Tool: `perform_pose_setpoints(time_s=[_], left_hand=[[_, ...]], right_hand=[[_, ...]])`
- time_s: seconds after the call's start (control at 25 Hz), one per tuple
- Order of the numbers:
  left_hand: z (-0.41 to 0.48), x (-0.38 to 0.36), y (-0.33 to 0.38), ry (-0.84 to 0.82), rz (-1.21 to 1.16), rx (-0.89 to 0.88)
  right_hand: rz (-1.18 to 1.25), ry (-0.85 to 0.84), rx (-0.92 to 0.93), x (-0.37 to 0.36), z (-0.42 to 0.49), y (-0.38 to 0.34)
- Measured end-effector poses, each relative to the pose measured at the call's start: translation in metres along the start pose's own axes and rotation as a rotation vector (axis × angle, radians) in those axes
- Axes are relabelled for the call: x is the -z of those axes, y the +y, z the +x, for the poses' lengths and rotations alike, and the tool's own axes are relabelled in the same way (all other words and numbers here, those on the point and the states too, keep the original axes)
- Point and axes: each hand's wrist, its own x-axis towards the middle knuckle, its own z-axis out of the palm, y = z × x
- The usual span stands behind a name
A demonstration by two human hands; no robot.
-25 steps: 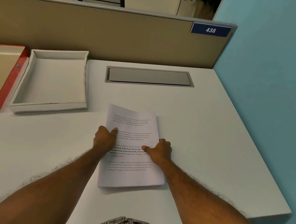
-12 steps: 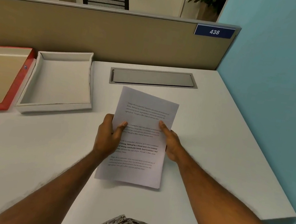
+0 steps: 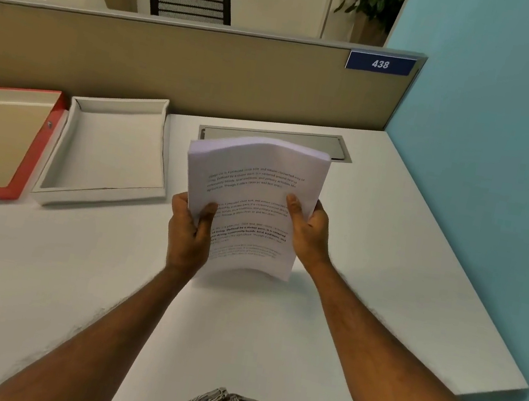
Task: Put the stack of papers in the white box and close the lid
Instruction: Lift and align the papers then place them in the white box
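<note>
A stack of printed white papers (image 3: 250, 194) is held up off the desk, tilted towards me and bowed at its top edge. My left hand (image 3: 188, 233) grips its left edge and my right hand (image 3: 308, 233) grips its right edge, thumbs on the front sheet. The white box (image 3: 48, 197) lies open and empty on the desk to the left of the papers. Beside it, further left, its lid (image 3: 22, 176) lies upside down, red outside and tan inside.
A white desk (image 3: 381, 288) ends at a beige partition (image 3: 173, 64) behind and a teal wall (image 3: 503, 169) on the right. A grey cable hatch (image 3: 340, 148) sits behind the papers. The desk's near right edge drops off.
The papers lay flat on the desk under both hands; both hands took hold of the edges and lifted the stack up and tilted it upright.
</note>
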Motion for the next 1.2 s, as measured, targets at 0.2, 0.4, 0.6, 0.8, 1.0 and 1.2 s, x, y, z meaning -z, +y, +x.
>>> perform_pose_setpoints(time_s=[0.2,0.4,0.6,0.8,1.0,1.2], left_hand=[[-0.005,0.007,-0.006,0.009,0.049,-0.017],[0.011,0.022,0.024,0.025,-0.037,-0.048],[0.04,0.016,0.071,0.206,-0.046,0.036],[0.043,0.013,0.078,0.219,0.04,0.209],[0.04,0.014,0.078,0.232,0.021,0.175],[0.024,0.021,0.069,0.148,-0.053,-0.014]], right_hand=[[-0.072,-0.015,0.053,0.001,-0.012,0.004],[-0.028,0.081,0.19,-0.002,-0.014,-0.033],[-0.071,0.353,0.146,-0.023,-0.001,-0.074],[-0.09,0.371,0.105,-0.022,0.001,-0.068],[-0.07,0.38,0.105,-0.021,0.001,-0.067],[-0.019,0.322,0.139,-0.018,-0.003,-0.065]])
